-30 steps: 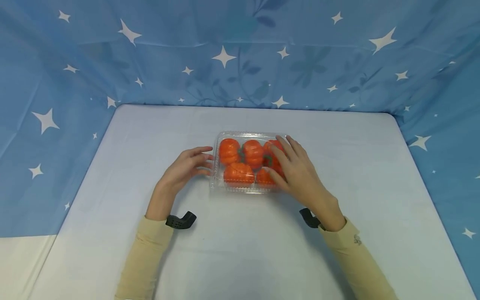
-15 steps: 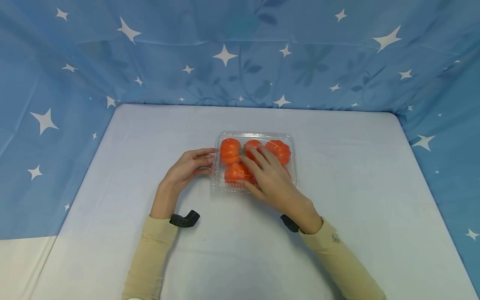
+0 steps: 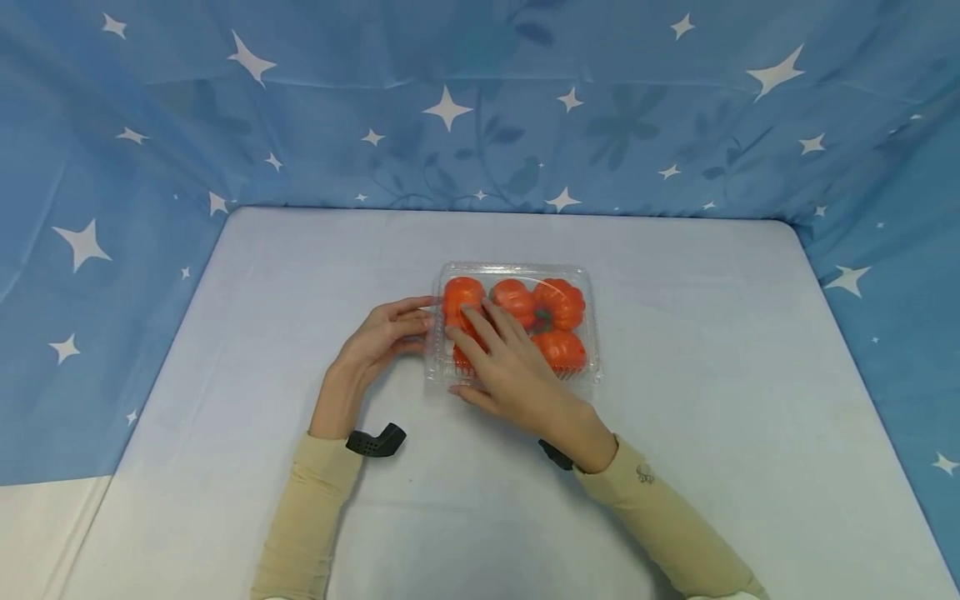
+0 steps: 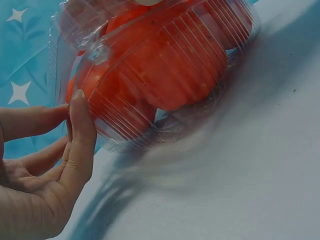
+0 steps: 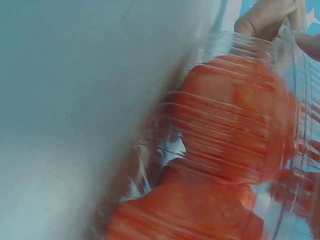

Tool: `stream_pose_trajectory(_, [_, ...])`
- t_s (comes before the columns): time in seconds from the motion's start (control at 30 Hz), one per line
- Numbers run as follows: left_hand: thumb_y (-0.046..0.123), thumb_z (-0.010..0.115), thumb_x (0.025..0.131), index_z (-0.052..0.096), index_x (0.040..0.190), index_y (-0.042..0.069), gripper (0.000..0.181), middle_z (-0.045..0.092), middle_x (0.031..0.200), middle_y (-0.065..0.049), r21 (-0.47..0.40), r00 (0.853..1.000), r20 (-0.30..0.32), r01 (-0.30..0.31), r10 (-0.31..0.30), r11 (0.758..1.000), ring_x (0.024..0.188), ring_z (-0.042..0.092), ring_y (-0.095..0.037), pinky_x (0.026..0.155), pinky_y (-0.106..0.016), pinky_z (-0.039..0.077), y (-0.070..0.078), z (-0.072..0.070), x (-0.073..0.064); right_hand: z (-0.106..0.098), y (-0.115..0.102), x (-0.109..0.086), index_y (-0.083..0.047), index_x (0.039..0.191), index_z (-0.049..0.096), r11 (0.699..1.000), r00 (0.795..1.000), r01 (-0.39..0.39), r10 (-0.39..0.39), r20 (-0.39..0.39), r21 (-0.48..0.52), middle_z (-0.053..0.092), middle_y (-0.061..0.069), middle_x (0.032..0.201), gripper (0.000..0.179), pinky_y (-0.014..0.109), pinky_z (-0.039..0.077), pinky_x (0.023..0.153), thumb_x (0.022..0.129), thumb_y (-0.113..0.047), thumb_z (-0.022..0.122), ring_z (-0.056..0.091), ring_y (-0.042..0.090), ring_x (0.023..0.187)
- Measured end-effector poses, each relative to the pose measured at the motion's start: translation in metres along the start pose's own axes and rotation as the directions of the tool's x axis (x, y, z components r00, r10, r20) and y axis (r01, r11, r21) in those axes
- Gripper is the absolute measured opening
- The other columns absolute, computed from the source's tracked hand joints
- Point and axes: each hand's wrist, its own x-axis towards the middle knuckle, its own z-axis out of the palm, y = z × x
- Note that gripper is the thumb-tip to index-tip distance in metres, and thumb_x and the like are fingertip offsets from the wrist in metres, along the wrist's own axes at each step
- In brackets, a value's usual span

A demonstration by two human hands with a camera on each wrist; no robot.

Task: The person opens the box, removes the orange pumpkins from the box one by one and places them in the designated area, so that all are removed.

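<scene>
A clear plastic clamshell box [image 3: 592, 333] sits mid-table, its lid down over several orange-red, ribbed toy pumpkins [image 3: 558, 304] with green stems. My left hand [image 3: 375, 340] is at the box's left side; in the left wrist view the thumb [image 4: 81, 120] and fingers pinch the rim edge. Across the left part of the lid lies my right hand [image 3: 510, 371], fingers spread and fairly straight, thumb near the front rim. It hides part of the front-left pumpkin. The right wrist view shows the ribbed box wall with pumpkins [image 5: 230, 115] behind it, and one fingertip at the rim.
The table [image 3: 697, 333] has a white cover. A blue curtain [image 3: 315, 108] with white stars stands along its back and sides. Each wrist wears a black band mount [image 3: 377, 442] below the hand.
My right hand has slid leftward across the lid, from its right end to its left part. The left hand has shifted slightly right with the box and stays at its left side.
</scene>
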Motion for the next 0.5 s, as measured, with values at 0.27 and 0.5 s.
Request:
stream_pose_trajectory(0.27, [0.002, 0.059, 0.100, 0.045, 0.152, 0.003, 0.054, 0.071, 0.107, -0.003, -0.097, 0.999, 0.031, -0.025, 0.028, 0.995, 0.095, 0.069, -0.015, 0.078, -0.029, 0.061, -0.0050, 0.0034, 0.0031, 0.0057, -0.0046, -0.0015, -0.004, 0.141, 0.056, 0.997, 0.999, 0.020, -0.022, -0.026, -0.077, 0.054, 0.025, 0.148, 0.058, 0.060, 0.037, 0.118, 0.091, -0.028, 0.075, 0.046, 0.053, 0.139])
stream_pose_trajectory(0.5, [0.000, 0.058, 0.100, 0.042, 0.155, 0.005, 0.058, 0.071, 0.106, -0.001, -0.101, 0.998, 0.049, -0.037, 0.042, 0.994, 0.096, 0.069, -0.014, 0.077, -0.029, 0.061, -0.0099, 0.0020, 0.0033, 0.0097, -0.0089, -0.0001, -0.003, 0.138, 0.058, 0.997, 0.997, 0.017, -0.022, -0.069, -0.080, 0.057, 0.025, 0.146, 0.053, 0.061, 0.038, 0.117, 0.089, -0.015, 0.072, 0.051, 0.053, 0.135])
